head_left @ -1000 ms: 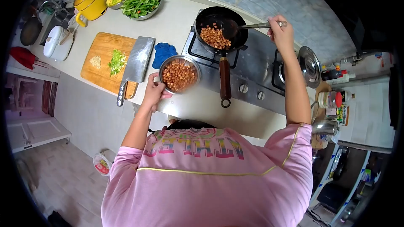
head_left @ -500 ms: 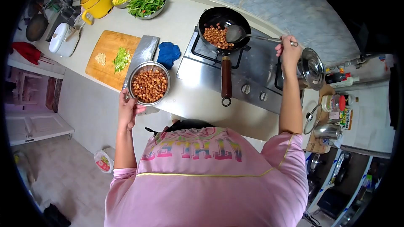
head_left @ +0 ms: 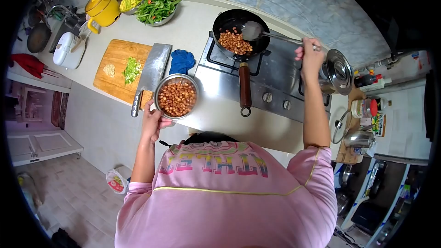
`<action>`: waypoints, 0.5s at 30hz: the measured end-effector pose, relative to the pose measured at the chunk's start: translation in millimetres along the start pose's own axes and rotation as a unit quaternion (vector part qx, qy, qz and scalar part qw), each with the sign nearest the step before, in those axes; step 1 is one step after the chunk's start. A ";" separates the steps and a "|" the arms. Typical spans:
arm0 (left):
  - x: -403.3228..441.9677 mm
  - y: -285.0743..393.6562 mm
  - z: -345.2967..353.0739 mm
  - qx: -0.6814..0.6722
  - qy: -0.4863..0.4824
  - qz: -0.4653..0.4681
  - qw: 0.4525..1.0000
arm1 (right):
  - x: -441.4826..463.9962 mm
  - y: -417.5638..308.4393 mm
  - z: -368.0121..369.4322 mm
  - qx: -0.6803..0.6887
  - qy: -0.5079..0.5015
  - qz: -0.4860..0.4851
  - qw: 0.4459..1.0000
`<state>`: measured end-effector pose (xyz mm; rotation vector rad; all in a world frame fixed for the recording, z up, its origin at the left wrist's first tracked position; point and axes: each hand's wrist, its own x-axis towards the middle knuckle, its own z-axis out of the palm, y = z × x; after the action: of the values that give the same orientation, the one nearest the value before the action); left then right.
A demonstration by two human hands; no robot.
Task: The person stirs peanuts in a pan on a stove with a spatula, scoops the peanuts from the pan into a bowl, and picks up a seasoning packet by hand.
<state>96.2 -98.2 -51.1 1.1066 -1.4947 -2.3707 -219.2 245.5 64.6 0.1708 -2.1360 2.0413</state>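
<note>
My left hand (head_left: 153, 121) grips the rim of a metal bowl (head_left: 177, 97) full of brown cubed pieces, at the counter's front edge. In my right hand (head_left: 311, 55) is the handle of a metal spatula (head_left: 252, 31), its blade inside the black pan (head_left: 221, 19). More brown pieces (head_left: 234, 42) lie in the pan, which sits on the left burner with its wooden handle toward me. Left of the bowl, a cleaver (head_left: 155, 66) rests on the edge of a wooden board (head_left: 108, 59) with chopped green pieces (head_left: 132, 70) and minced pale bits (head_left: 109, 70).
A blue cloth (head_left: 182, 61) lies behind the bowl. At the back left stand a yellow pot (head_left: 102, 9), a bowl of green vegetables (head_left: 157, 8) and a white appliance (head_left: 69, 50). A glass lid (head_left: 339, 71) and jars (head_left: 364, 108) are at the right.
The bowl in my left hand swung left over the cleaver, then came partway back right. My right hand moved right and down, and the spatula shifted within the pan.
</note>
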 end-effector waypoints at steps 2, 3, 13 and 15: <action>-7.4 9.9 -2.0 -0.001 0.018 0.015 1.000 | -7.1 17.4 9.9 0.045 0.000 0.050 0.998; -7.9 13.0 -6.8 0.009 0.025 0.024 0.999 | -10.5 30.1 9.7 0.075 -0.002 0.076 0.994; -20.4 34.4 -36.3 -0.063 0.079 0.079 0.992 | -155.0 141.3 11.7 0.027 -0.032 0.176 0.984; -22.3 36.7 -40.8 -0.079 0.082 0.073 0.991 | -194.7 143.6 66.7 -0.075 -0.157 0.097 0.980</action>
<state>128.8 -136.0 -19.2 1.0859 -1.2652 -2.1976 -62.2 177.8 -119.2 0.2906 -2.5808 2.0583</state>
